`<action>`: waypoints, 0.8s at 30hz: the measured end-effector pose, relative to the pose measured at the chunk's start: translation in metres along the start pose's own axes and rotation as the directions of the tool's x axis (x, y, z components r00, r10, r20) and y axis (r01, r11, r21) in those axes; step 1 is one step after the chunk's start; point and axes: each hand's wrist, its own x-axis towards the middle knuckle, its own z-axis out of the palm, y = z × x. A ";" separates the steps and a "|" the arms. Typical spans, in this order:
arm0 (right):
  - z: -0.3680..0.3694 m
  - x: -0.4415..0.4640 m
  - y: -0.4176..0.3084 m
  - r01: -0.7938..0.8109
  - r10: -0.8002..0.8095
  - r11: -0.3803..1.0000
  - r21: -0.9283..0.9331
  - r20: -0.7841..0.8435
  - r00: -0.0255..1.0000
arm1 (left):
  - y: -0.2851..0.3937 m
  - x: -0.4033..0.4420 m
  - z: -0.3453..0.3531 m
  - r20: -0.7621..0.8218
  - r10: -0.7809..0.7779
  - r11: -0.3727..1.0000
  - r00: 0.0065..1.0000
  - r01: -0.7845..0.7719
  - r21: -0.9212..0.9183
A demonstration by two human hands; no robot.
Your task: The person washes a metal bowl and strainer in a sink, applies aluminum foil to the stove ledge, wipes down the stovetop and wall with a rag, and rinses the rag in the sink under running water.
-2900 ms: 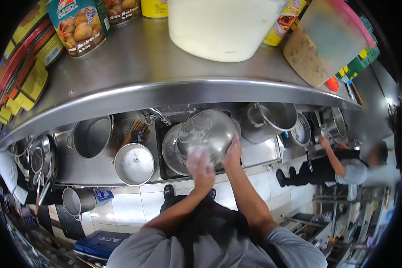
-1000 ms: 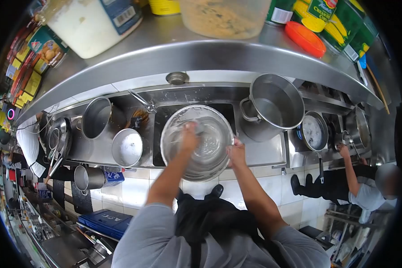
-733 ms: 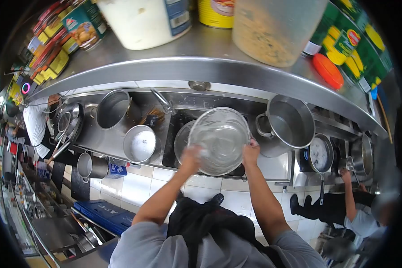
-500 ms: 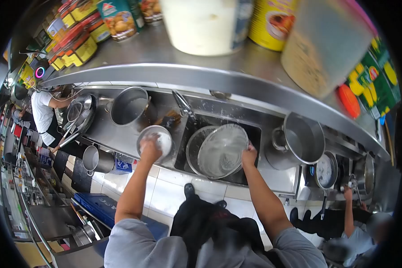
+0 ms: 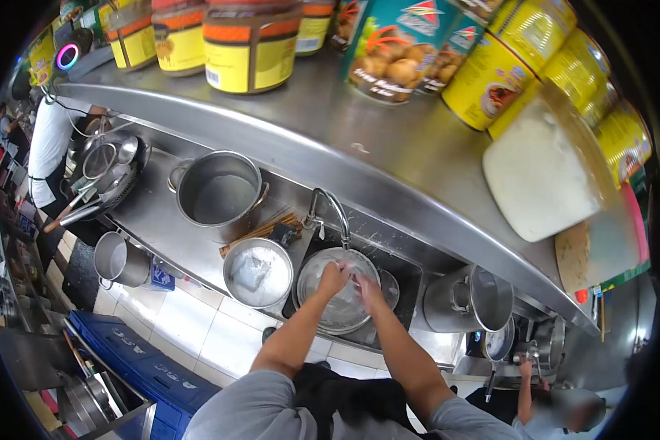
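Observation:
Both of my hands are over a wide metal bowl [image 5: 330, 317] in the sink, below the curved faucet [image 5: 334, 209]. My left hand [image 5: 335, 276] is closed near the bowl's middle; what it holds, if anything, is too small to make out. Close beside it, my right hand [image 5: 367, 288] has its fingers apart and holds nothing visible. Part of another round metal vessel [image 5: 390, 288] shows at the bowl's right. On the counter left of the sink stands a pot of white suds [image 5: 275, 275] with a pale scrubbing pad [image 5: 250, 270] in it.
A large pot [image 5: 219, 192] stands left, beside wooden sticks [image 5: 271, 226]. Right of the sink is a tall pot [image 5: 447, 302]. A steel shelf [image 5: 330, 139] with jars and cans crosses above. A co-worker [image 5: 524, 378] handles cookware at the far right; another person [image 5: 50, 143] stands left.
The tilted bowl my right hand was holding now lies in the sink under the faucet. My left hand has left the suds pot, where a pad now shows. The view has turned left.

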 end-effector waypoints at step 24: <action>0.114 0.124 -0.042 0.355 -0.404 0.738 -0.574 0.047 0.914 | -0.014 -0.095 -0.077 -0.176 -0.159 0.972 0.972 0.185 0.144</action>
